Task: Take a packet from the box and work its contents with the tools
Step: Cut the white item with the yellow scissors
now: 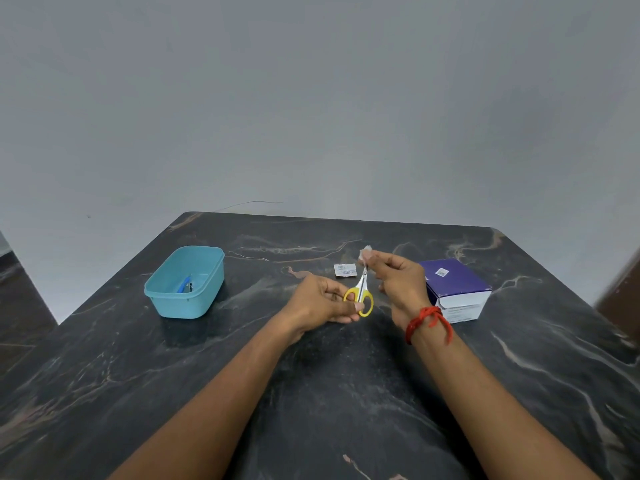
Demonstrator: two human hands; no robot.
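At the left of the worktop (311, 393) stood a teal tub (162, 296) with a blue-handled tool (185, 285) lying in it, untouched. Toward the middle, the left hand (318, 299) held small yellow-handled scissors (361, 292), its fingers curled through and round the loops. The blades pointed up and away and looked nearly closed. Just beyond them a small white packet (344, 270) lay flat on the worktop, seemingly emptied. To its right, the right hand (398, 282) pinched a small white wad (366, 252) between thumb and fingertips, holding it in the air just above the scissor tips. A red thread (427, 322) circled that wrist. Farthest right sat the purple box (453, 282), near the right hand but not touching it.

The step in hand looked like cutting the packet's contents. Whether the blades touched the wad could not be told. The next move likely called for opening the blades, feeding the wad's edge between them and keeping the pinching fingertips out of the cut.
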